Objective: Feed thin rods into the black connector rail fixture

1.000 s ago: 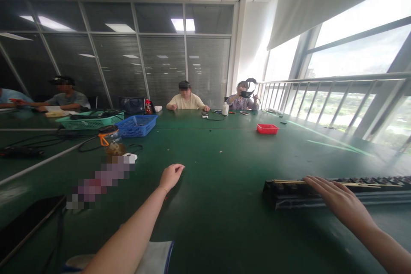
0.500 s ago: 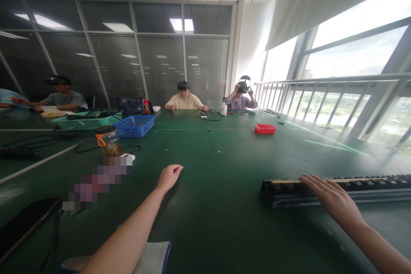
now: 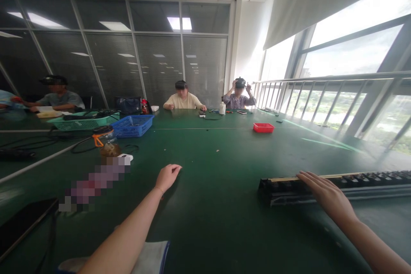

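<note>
From the head view, the right hand point(image 3: 324, 195) lies flat, fingers spread, on the long black tray point(image 3: 337, 184) on the green bench point(image 3: 218, 205). Left of the tray, the left hand point(image 3: 167, 176) rests loosely curled, empty. Beyond the tray sits a red box point(image 3: 263, 127); far left of it, a blue basket point(image 3: 133, 125).

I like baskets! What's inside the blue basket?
The blue basket sits far off; its mesh walls hide the inside. Nothing sticks up above its rim, so its contents cannot be seen.

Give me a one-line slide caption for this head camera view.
Right hand flat on a long black strip, left hand resting on the green table, three people seated beyond.
</note>
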Tool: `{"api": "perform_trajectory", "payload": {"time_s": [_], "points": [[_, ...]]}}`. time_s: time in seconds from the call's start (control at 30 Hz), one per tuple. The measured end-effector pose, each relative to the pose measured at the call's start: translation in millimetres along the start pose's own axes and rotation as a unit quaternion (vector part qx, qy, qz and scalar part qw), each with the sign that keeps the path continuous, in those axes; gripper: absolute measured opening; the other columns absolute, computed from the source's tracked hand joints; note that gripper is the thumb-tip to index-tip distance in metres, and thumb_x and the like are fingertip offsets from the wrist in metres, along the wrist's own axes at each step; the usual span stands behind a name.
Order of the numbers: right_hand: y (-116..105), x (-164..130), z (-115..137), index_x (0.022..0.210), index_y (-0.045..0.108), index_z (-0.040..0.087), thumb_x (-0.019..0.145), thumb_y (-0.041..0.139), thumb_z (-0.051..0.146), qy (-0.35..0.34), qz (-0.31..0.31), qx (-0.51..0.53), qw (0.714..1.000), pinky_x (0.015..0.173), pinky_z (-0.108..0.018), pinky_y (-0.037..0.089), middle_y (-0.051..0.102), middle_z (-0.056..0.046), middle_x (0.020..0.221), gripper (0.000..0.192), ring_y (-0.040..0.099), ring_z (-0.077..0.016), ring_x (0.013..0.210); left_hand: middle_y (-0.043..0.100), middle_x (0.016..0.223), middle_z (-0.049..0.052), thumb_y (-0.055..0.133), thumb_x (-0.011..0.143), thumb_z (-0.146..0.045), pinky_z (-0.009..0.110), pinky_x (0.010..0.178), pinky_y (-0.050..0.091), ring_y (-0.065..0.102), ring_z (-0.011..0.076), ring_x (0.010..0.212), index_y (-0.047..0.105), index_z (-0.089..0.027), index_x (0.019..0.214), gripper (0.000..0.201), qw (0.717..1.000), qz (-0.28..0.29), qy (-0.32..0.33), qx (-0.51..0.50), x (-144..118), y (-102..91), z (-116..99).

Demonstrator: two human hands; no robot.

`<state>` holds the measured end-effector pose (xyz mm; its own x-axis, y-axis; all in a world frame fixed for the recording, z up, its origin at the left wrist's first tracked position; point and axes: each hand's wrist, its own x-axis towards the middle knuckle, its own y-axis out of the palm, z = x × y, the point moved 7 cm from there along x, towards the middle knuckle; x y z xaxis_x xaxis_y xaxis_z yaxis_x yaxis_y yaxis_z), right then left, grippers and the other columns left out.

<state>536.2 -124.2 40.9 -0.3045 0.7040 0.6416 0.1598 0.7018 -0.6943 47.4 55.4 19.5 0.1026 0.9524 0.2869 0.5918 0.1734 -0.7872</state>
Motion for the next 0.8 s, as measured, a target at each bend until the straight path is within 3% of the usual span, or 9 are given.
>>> {"api": "perform_trajectory", "payload": {"time_s": [0.5,0.67,0.8], "points": [[-12.8,6.3,2.3,0.124,0.044,0.026,0.081,0.026,0.027,0.001,0.047,0.007,0.999,0.088,-0.038,0.037,0.052,-0.003,0.121,0.046,0.05,-0.021,0.108,0.065,0.095,0.004,0.041,0.079,-0.042,0.028,0.073,0.045,0.059,0.0191,0.084,0.067,-0.022,0.089,0.035,1.0,0.009,-0.013,-0.021,-2.1,-0.8,0.4],[-30.8,-12.8,-1.2,0.126,0.041,0.027,0.083,0.029,0.046,0.037,-0.005,-0.019,0.999,0.081,-0.041,0.041,0.052,-0.005,0.121,0.048,0.054,-0.0257,0.101,0.066,0.092,0.004,0.041,0.079,-0.04,0.028,0.073,0.045,0.059,0.0192,0.084,0.068,-0.021,0.088,0.034,1.0,0.001,-0.003,-0.016,-2.7,-3.1,-1.9],[-12.4,-31.0,-13.5,0.111,0.056,0.03,0.077,0.04,0.054,0.038,0.034,0.029,0.998,0.063,-0.035,0.049,0.061,-0.005,0.105,0.044,0.062,-0.0244,0.077,0.066,0.091,0.004,0.041,0.079,-0.039,0.028,0.071,0.045,0.06,0.0189,0.083,0.068,-0.022,0.086,0.033,1.0,-0.001,-0.001,-0.014,-3.7,-3.9,-2.7]]}}
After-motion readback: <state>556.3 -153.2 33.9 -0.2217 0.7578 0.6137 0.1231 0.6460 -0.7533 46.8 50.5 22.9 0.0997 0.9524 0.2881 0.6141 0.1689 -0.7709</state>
